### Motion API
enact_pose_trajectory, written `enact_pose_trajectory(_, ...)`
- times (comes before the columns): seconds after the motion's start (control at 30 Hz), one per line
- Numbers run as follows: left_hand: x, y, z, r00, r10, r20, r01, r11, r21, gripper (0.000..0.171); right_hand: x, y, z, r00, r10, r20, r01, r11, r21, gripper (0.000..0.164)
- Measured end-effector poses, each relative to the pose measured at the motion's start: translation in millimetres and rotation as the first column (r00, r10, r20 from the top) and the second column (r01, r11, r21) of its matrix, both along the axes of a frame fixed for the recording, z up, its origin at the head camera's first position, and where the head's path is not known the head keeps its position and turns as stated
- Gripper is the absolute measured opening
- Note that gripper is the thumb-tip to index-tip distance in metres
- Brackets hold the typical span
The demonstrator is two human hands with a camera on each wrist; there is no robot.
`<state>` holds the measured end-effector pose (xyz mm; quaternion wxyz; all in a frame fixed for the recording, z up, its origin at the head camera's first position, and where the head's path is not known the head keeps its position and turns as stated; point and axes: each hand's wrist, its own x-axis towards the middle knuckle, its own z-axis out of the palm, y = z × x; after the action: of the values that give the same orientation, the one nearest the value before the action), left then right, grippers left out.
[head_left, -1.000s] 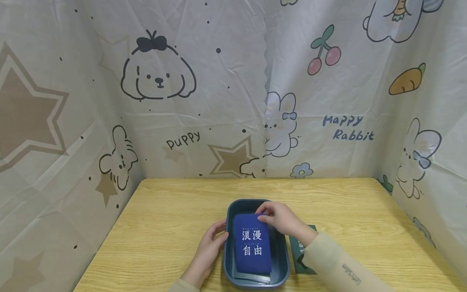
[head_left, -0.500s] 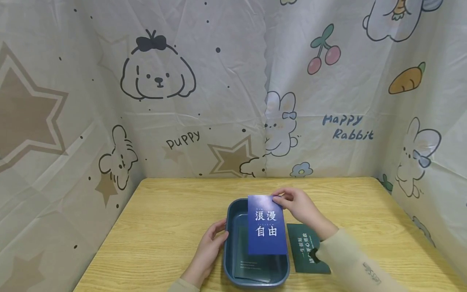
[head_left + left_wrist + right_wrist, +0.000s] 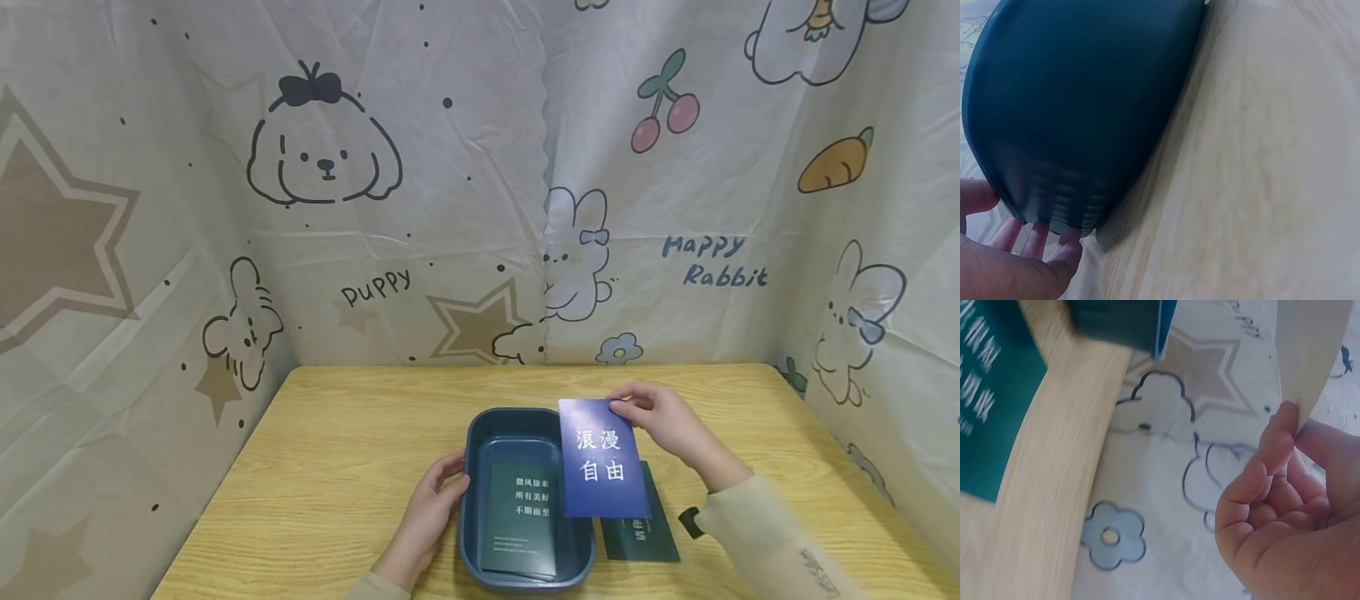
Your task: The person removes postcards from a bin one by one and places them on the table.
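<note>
Corner-pinched by my right hand (image 3: 663, 419), the rectangular blue paper card (image 3: 600, 457) could swivel — left hand (image 3: 432, 505) touching the oblong teal plastic tray (image 3: 516, 450).

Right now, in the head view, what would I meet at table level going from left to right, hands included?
Left hand → tray → blue card → right hand.
</note>
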<state>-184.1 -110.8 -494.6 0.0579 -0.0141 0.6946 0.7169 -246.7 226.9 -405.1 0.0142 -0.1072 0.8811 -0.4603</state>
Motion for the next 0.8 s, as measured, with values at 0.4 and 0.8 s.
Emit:
enact_pose_trajectory(0.4,-0.6,0,-0.4,1.000,0.007,0.006,-0.007,1.000,-0.002,0.048,-0.8,38,-13.3,0.998,-0.005,0.069,0.000,0.998,0.065,0.038)
enact_pose_trajectory(0.8,-0.4,0,-0.8,1.000,0.005,-0.004,-0.005,1.000,-0.001,0.049,-3.1,40,-45.2,0.991,-0.017,0.133,0.002,0.994,0.108,0.025)
